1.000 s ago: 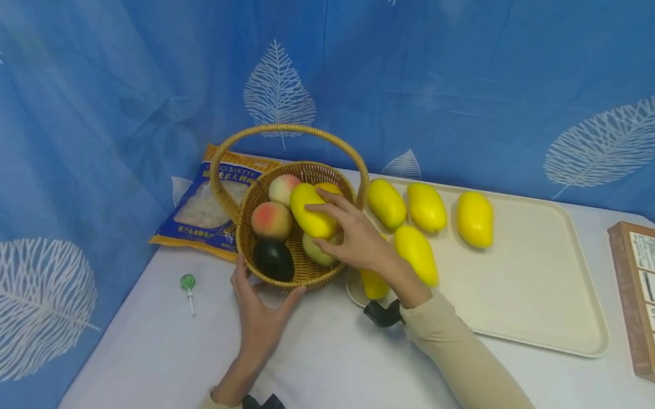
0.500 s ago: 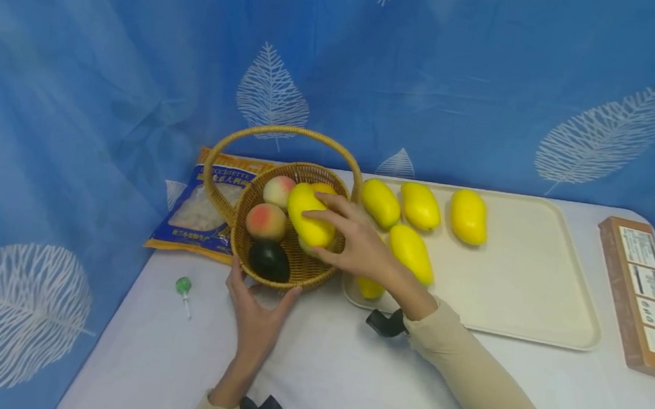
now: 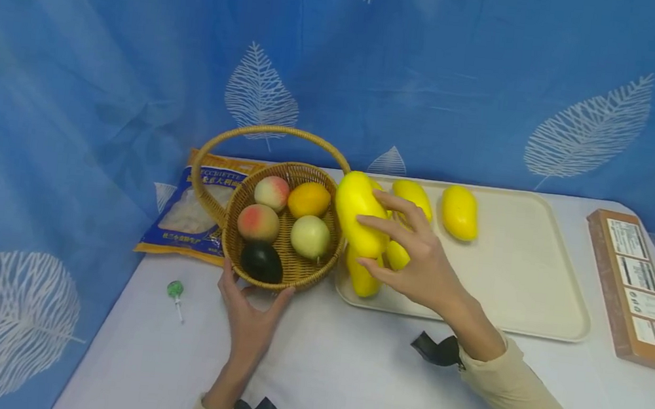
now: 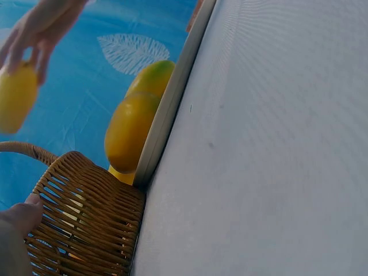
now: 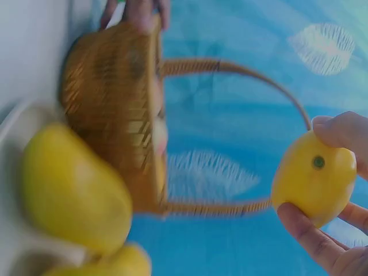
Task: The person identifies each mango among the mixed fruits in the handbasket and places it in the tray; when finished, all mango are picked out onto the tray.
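My right hand pinches a yellow mango between thumb and fingers, above the left end of the tray and beside the basket's right rim. In the right wrist view the mango shows its dark stem end. My left hand grips the near side of the wicker basket; the left wrist view has its thumb against the weave near the rim. Inside the basket lie two peaches, an orange-yellow fruit, a pale green pear-like fruit and a dark green avocado-like fruit.
A cream tray right of the basket bears several mangoes, some partly hidden behind the right hand. Behind the basket lies a blue pasta bag. A green lollipop lies front left, and a brown box lies far right.
My right hand has carried the mango out from over the basket to the right, uncovering the fruit below. The left hand keeps its hold on the basket. The head view has shifted slightly.
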The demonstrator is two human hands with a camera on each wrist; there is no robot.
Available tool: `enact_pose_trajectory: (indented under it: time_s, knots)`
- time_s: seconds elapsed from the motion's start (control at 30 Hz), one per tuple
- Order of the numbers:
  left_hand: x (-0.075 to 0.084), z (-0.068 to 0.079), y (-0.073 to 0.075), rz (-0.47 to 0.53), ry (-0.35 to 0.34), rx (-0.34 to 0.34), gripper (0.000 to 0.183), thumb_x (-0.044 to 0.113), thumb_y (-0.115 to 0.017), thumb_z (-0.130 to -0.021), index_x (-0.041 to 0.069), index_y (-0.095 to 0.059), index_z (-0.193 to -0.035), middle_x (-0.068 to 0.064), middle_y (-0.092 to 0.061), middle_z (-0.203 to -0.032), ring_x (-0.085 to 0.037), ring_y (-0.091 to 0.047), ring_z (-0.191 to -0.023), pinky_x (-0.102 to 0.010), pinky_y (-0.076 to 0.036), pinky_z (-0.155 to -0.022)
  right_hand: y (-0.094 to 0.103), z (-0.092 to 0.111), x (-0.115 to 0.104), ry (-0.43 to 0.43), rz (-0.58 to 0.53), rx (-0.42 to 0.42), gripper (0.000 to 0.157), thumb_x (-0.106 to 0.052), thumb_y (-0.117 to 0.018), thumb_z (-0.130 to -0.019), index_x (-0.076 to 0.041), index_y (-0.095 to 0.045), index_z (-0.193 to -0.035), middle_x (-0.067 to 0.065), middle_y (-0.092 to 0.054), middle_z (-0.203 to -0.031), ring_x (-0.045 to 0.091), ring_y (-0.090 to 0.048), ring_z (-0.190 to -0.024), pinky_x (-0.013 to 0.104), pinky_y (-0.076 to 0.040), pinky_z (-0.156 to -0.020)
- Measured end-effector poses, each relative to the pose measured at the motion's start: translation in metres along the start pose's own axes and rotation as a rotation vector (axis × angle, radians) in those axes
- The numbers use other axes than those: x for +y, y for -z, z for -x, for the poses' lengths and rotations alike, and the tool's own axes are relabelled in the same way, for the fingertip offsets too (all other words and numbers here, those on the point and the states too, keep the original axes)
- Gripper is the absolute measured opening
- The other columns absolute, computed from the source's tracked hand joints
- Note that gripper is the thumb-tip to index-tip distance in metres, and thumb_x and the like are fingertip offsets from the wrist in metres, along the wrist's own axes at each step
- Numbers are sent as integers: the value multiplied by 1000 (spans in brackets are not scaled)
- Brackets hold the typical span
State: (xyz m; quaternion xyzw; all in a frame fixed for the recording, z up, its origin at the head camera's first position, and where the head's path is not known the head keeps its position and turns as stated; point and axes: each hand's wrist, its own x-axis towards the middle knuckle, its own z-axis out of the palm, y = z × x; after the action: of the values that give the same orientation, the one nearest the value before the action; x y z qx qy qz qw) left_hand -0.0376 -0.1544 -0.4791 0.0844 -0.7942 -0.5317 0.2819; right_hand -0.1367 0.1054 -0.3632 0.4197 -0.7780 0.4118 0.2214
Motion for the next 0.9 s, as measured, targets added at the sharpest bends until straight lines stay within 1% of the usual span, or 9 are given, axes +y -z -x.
enact_pose_trajectory:
  time_s: [0.07, 0.13, 0.23, 0.33, 0.43, 0.53, 0.63, 0.8, 0.9]
  knots:
    - [-1, 0, 0, 6, 2, 2, 115, 20, -86, -75, 14, -6, -158, -15, -22, -153, -29, -25, -140, -33, -34, -102, 10, 12, 8, -28, 25, 17, 47, -36, -76, -85, -12, -67, -124, 15, -46, -146, 31, -47, -130, 30, -38, -111]
    - [-2, 0, 0, 4, 3, 2, 115, 20, -86, -75, 14, -6, -158, -15, -22, -153, -28, -25, -140, -32, -34, -102, 20, 25, 18, -69, 57, 25, 49, -27, -82, -80, -12, -67, -124, 16, -46, -146, 32, -47, -129, 22, -35, -110]
    - [-3, 0, 0, -6, 2, 4, 116, 19, -86, -75, 14, -6, -158, -15, -22, -153, -28, -25, -140, -28, -34, -102, 34, 45, 34, -159, 106, 21, 60, -6, -87, -68, -12, -67, -124, 14, -46, -146, 32, -49, -125, 11, -40, -98]
    - [-2, 0, 0, -8, 6, 2, 116, 20, -87, -74, 13, -6, -158, -16, -21, -153, -28, -24, -141, -29, -33, -103, 44, 64, 49, -250, 156, 7, 65, 1, -88, -64, -12, -67, -124, 13, -45, -146, 32, -51, -121, 5, -41, -86]
    - [-1, 0, 0, -12, 21, 2, 117, 22, -87, -74, 14, -5, -158, -15, -20, -154, -27, -23, -142, -31, -33, -104, 50, 81, 62, -303, 207, -23, 62, 2, -87, -65, -11, -67, -123, 14, -46, -144, 32, -50, -118, 6, -39, -83]
    - [-1, 0, 0, -13, 35, -2, 116, 22, -86, -75, 15, -5, -158, -13, -20, -155, -26, -22, -142, -34, -32, -105, 52, 96, 72, -317, 236, -52, 60, 3, -86, -65, -9, -68, -120, 18, -48, -141, 35, -49, -116, 10, -41, -78]
    - [-2, 0, 0, -11, 42, -8, 115, 22, -86, -76, 15, -5, -158, -13, -20, -154, -26, -22, -142, -37, -32, -105, 51, 107, 78, -326, 237, -69, 59, 5, -86, -64, -7, -68, -118, 21, -48, -139, 36, -49, -114, 9, -43, -73]
    - [-2, 0, 0, -9, 45, -11, 115, 23, -85, -76, 16, -5, -158, -12, -20, -154, -25, -21, -142, -36, -32, -105, 49, 118, 84, -328, 243, -93, 60, 5, -86, -64, -6, -67, -119, 22, -46, -139, 36, -48, -114, 4, -40, -77]
    - [-3, 1, 0, -8, 40, -12, 115, 23, -85, -76, 17, -4, -158, -12, -19, -154, -25, -21, -142, -35, -31, -104, 48, 120, 85, -326, 268, -101, 61, 3, -87, -63, -7, -66, -120, 22, -46, -139, 35, -48, -113, 8, -39, -78]
